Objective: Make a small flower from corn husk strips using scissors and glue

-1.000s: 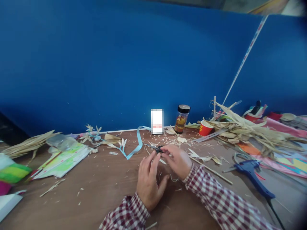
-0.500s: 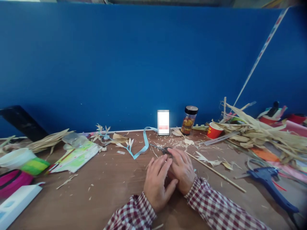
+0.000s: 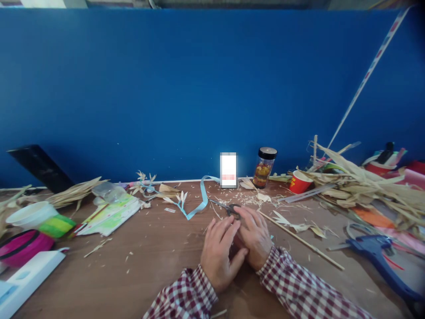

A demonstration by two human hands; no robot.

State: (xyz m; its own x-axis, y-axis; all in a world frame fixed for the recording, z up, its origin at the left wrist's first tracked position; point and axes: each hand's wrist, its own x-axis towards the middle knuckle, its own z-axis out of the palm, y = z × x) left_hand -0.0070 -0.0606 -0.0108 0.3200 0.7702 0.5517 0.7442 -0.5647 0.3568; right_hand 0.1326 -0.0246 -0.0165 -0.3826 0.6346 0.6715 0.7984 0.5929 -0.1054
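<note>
My left hand [image 3: 219, 256] lies on the brown table, fingers stretched forward and thumb spread toward the other hand. Beside it, my right hand [image 3: 255, 237] rests palm down with its fingers extended over the dark handles of a pair of scissors [image 3: 229, 207]. The scissors lie on the table, blades pointing left; whether the right fingertips touch the handles I cannot tell. Left of the blades a light blue ribbon [image 3: 203, 195] curls across the table. At its near end are small pale husk petals [image 3: 182, 199] on a blue stem.
A thin stick [image 3: 302, 243] and a blue glue gun [image 3: 375, 252] lie to the right, below a heap of dried husks [image 3: 361, 181]. A lidded jar [image 3: 264, 168] and red paper cup [image 3: 300, 182] stand behind. At left are a painted sheet [image 3: 114, 217] and white power strip [image 3: 31, 279].
The whole view has shifted slightly, so the surroundings sit a little further right. Both hands keep the same pose and place by the scissors.
</note>
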